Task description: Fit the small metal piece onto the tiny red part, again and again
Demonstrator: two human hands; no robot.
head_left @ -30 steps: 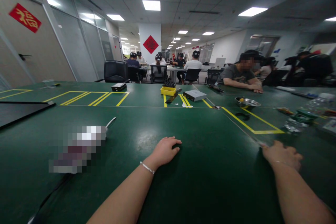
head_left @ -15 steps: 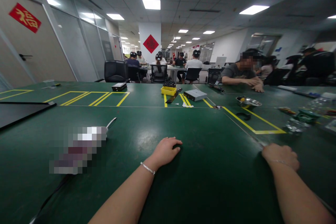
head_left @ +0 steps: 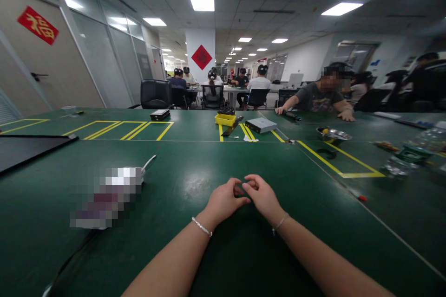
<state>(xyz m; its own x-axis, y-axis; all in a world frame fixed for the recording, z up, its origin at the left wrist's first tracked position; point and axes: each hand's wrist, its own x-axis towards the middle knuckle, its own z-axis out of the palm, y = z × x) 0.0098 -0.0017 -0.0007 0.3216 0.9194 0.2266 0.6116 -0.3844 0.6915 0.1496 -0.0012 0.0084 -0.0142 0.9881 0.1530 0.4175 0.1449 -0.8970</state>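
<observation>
Green tabletop [head_left: 195,250], seen from the head camera, stretches beneath both bare hands and away in front of them. Left hand [head_left: 225,202] and right hand [head_left: 266,197] meet near the middle, almost fingertip to fingertip; whether they touch is unclear. Each is loosely curved, with a narrow gap between thumb and fingers, and nothing visible in its grasp. To the left lies a pixelated object [head_left: 108,199] with a dark cord; to the right, a small red piece [head_left: 363,198]. Farther off are a yellow tray [head_left: 225,119], a grey box [head_left: 260,125] and a metal bowl [head_left: 333,135]. The step in hand looks like an empty-handed pose rather than any handling; picking something up from it would call for parting the hands and widening the fingers.
</observation>
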